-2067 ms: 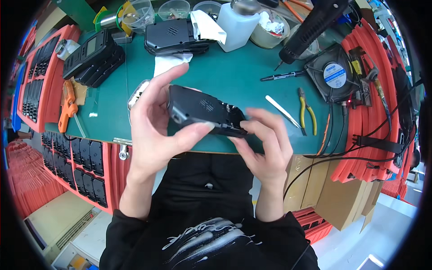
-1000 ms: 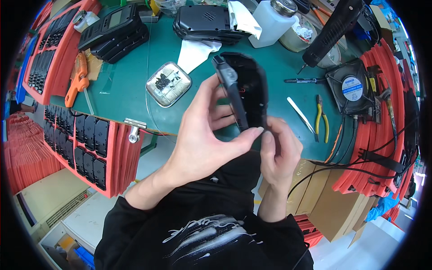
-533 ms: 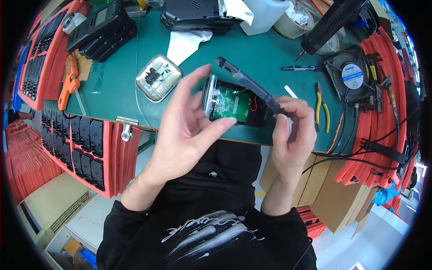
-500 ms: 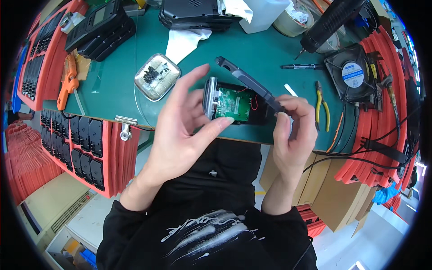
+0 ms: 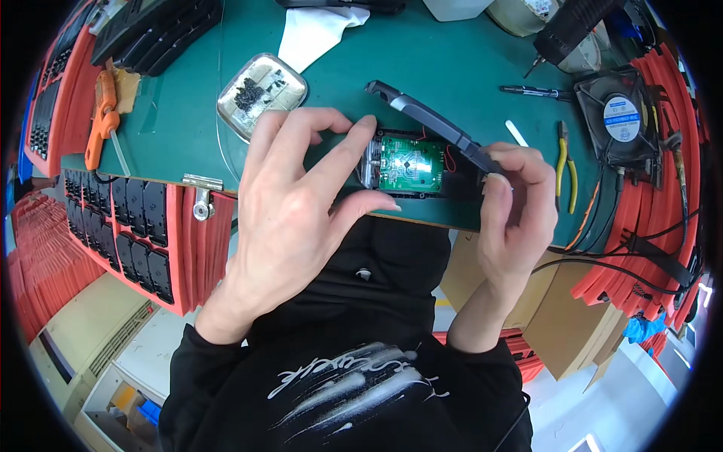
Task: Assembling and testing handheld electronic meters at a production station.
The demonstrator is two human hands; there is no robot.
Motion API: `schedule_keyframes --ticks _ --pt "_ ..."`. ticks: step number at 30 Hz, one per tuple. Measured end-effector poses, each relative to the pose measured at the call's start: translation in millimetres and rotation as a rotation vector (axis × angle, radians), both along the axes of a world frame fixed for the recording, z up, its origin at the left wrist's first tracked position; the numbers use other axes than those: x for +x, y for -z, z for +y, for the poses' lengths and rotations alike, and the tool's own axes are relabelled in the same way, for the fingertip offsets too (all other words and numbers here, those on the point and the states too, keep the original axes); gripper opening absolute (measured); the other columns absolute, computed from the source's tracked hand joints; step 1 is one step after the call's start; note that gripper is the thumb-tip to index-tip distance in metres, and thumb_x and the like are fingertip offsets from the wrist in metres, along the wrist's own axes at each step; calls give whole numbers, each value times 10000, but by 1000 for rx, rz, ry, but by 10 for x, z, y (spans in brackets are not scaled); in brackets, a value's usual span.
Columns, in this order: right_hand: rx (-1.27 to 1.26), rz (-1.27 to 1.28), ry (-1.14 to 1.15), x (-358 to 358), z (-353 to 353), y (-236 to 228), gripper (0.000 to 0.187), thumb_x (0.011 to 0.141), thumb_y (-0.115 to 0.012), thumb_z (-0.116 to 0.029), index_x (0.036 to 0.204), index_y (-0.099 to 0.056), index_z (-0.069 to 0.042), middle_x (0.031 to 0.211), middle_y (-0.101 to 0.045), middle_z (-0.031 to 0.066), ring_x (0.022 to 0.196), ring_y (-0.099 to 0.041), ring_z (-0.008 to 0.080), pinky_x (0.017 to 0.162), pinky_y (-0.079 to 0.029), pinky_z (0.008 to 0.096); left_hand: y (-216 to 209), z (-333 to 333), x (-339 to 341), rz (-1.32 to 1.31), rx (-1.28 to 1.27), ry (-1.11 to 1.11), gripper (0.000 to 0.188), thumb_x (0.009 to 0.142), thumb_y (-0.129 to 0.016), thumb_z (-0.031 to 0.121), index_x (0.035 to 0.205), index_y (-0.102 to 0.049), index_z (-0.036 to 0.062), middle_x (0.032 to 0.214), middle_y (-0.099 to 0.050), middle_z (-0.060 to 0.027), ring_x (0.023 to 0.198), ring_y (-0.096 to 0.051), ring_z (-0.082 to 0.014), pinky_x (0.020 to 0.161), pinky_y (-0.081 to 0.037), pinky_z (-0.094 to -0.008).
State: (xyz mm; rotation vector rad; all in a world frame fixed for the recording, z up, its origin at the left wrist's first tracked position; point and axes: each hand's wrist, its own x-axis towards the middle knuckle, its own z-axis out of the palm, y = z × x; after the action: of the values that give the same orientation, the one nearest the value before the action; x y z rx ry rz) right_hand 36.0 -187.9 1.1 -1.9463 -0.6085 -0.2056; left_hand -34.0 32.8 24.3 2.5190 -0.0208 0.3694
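Note:
A black device housing with a green circuit board inside lies at the front edge of the green bench. My left hand spans its left end, index fingertip by the far corner and thumb along the near side. A thin red wire loops at the board's right. My right hand pinches the dark grey cover at its near right end between thumb and fingers. Tilted over the housing's right part, the cover hides some of it. Left of the housing sits a metal tray of small black parts.
An orange glue gun lies at the left and a white cloth farther back. On the right are a black marker, yellow-handled pliers, a fan and trailing cables. Red foam trays stand at both sides.
My left fingers have shifted from the housing's end onto its far corner, and the thumb has moved off the board to the near side. The view has shifted; the cover remains in my right hand.

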Motion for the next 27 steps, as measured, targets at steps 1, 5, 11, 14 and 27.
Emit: schedule_keyframes --ticks 1,5,11,14,27 --pt "-9 -17 -9 8 -5 2 186 916 -668 60 1087 -602 32 1003 -692 152 782 -604 192 722 -514 285 9 5 -2 -5 6 1 648 640 -903 277 1208 -735 13 1118 -640 -76 961 -565 -265 845 -493 -387" --pt "-39 -94 -42 113 -30 26 175 922 -662 58 1086 -606 35 1011 -701 162 814 -630 206 742 -523 293 15 -10 8 -4 2 4 637 652 -898 282 1208 -735 17 1113 -638 -81 969 -569 -269 848 -495 -387" --pt "-15 -148 -31 231 30 45 164 933 -659 65 1090 -626 32 1010 -710 151 864 -666 215 776 -531 298 32 -3 22 -15 -18 1 637 650 -900 285 1206 -735 22 1092 -631 -89 972 -570 -278 847 -494 -396" --pt "-68 -60 75 220 70 12 131 1004 -603 17 1131 -620 44 1057 -703 146 904 -642 150 796 -498 251 44 -26 53 -27 -34 11 639 648 -901 285 1206 -734 24 1082 -626 -93 977 -571 -284 847 -491 -402" --pt "-781 -268 421 151 -628 -145 85 952 -689 21 1035 -672 10 986 -684 43 831 -587 144 760 -471 285 -86 -53 -24 -33 -27 8 536 691 -901 147 1186 -738 21 1029 -618 -103 925 -574 -272 782 -482 -373"
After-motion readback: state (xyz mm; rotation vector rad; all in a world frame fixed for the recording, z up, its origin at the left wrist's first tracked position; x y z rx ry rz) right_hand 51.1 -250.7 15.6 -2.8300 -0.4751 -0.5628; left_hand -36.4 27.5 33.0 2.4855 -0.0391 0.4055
